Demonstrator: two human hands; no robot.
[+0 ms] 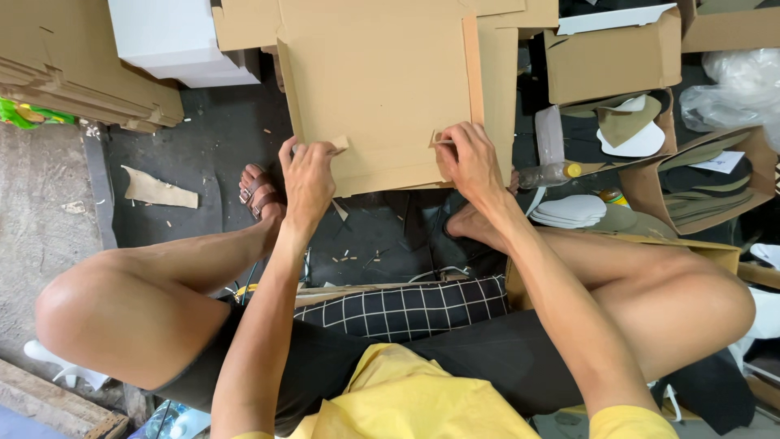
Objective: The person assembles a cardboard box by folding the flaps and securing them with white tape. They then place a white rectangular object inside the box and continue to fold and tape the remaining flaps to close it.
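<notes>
Both hands grip the near edge of a flat cardboard sheet at centre frame. Left hand, left of centre, is closed narrow, thumb and fingers pinching a small tab at the sheet's lower edge. Right hand, right of centre, is likewise pinched shut on a second small tab, with a thin pale strip showing at its fingertips; whether that is a blade or only torn board cannot be told.

The sheet leans away toward the top of the frame, its lower edge above the person's feet, one in a brown sandal. A stack of flat cardboard fills the upper left, a white box sits beside it, and open cartons of shoe insoles crowd the upper right. A plastic bottle lies just right of the right hand.

The likeliest fault seems an uneven pull: the tabs are small, so one could tear off or crease crookedly. Held only at its near edge, the sheet might buckle or slide. If the strip is sharp, the fingers close to it risk a cut.
</notes>
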